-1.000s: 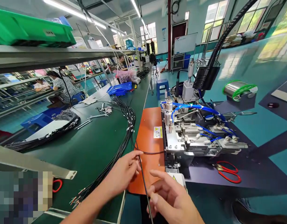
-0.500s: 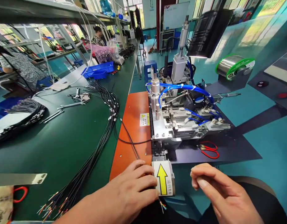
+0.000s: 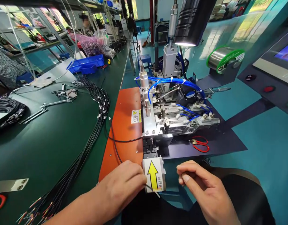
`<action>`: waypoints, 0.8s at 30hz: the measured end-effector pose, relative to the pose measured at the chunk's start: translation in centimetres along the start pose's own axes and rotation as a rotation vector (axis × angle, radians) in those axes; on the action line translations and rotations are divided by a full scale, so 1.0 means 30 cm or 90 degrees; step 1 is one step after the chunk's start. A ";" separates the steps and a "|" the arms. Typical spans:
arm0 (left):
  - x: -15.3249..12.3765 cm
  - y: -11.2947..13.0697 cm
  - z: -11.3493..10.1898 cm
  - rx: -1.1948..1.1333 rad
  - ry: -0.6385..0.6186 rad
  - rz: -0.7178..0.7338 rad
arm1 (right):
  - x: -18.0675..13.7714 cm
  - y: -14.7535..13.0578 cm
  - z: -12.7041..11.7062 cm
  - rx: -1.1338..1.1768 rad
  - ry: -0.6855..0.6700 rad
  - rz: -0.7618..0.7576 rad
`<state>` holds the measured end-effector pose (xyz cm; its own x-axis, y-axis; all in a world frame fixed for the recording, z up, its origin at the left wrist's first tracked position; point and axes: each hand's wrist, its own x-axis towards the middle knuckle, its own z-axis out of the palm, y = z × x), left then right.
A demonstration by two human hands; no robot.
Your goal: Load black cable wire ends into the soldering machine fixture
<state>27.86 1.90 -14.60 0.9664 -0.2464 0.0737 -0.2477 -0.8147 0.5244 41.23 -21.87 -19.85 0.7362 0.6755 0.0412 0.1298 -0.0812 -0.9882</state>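
Note:
My left hand [image 3: 121, 184] rests on the near end of the orange plate [image 3: 125, 125], fingers closed on a thin black cable [image 3: 115, 150] that crosses the plate. The cable's end lies against the white block with a yellow arrow [image 3: 153, 175]. Just right of that block my right hand [image 3: 202, 190] hovers with thumb and fingers pinched together; nothing shows between them. Behind the block stands a metal machine with blue hoses [image 3: 172, 109].
A bundle of black cables [image 3: 94, 125] runs along the green bench [image 3: 52, 140]. Red scissors [image 3: 200, 145] lie right of the machine. A solder spool [image 3: 224, 59], a lamp [image 3: 192, 22], a blue bin [image 3: 86, 64] and another worker [image 3: 86, 22] sit farther back.
The view has tilted down and closer to the machine. My left hand has slid the cable end left of the arrow block. My right hand has moved in nearer the block.

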 end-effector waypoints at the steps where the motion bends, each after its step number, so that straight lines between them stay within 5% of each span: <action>1: 0.013 0.001 0.006 -0.029 0.051 -0.026 | 0.000 -0.004 0.003 -0.013 0.007 -0.008; 6: 0.108 -0.013 0.076 -0.069 0.212 -0.110 | 0.005 -0.019 0.024 -0.131 0.026 -0.067; 13: 0.135 -0.057 0.163 0.019 0.277 -0.084 | 0.045 -0.021 0.066 -0.223 0.098 -0.133; 24: 0.122 -0.068 0.171 -0.014 0.301 -0.091 | 0.090 -0.022 0.111 -0.244 0.105 -0.111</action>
<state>31.54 -0.04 -19.74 0.9177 0.1362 0.3733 -0.1132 -0.8108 0.5742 40.93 -17.56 -19.59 0.7738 0.5796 0.2557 0.4747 -0.2632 -0.8399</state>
